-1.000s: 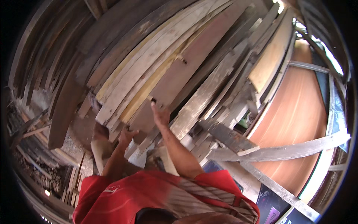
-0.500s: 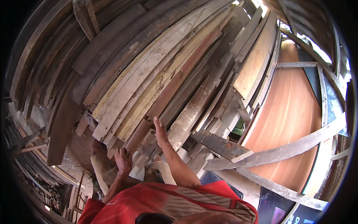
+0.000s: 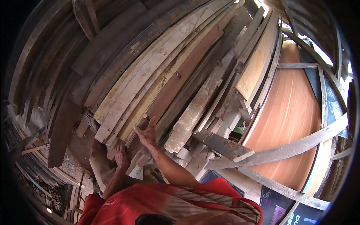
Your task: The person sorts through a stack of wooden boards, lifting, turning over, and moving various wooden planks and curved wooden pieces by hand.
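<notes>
A big stack of long wooden planks leans up and away in front of me, pale, yellow, reddish and dark ones side by side. My right hand rests with spread fingers against the lower end of a reddish-brown plank. My left hand sits lower, on the bottom ends of the pale planks, fingers curled around an edge; I cannot tell whether it grips one.
An orange-brown sheet panel stands at the right behind grey crossed boards. Short offcuts lie at the stack's foot. More timber is piled low at the left.
The view has tilted up the stack. My right hand has slid lower along the reddish plank, and my left hand has moved up onto the plank ends.
</notes>
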The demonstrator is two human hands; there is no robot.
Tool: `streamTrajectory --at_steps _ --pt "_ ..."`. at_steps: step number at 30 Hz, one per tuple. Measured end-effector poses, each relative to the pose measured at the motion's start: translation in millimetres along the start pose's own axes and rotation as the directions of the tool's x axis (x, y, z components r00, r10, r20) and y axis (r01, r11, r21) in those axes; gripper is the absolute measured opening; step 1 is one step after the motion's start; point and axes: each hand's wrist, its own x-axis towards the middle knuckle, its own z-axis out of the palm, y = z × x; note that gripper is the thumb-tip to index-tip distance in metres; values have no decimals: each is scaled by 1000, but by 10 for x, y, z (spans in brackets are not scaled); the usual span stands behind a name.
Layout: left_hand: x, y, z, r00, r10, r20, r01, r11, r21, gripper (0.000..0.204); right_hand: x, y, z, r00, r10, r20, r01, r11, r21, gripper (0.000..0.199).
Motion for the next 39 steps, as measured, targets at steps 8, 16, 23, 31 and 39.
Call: streamTrajectory --at_steps 8,16,23,31,39 --pt "2 120 10 998 -36 -53 45 983 176 26 -36 -5 -149 990 -9 140 -72 825 560 106" --pt "-83 116 370 999 28 15 -31 972 235 21 -62 307 -243 987 56 151 -107 926 361 99" --pt "-5 18 302 999 -37 -12 39 984 175 19 -32 240 -250 974 43 223 -160 827 538 88" --pt "210 142 -317 959 -141 246 154 987 -34 32 363 366 -233 905 420 66 -365 687 628 88" --pt "225 -102 -52 930 -126 346 226 937 -265 61 599 794 -124 888 456 52 -330 555 764 80"
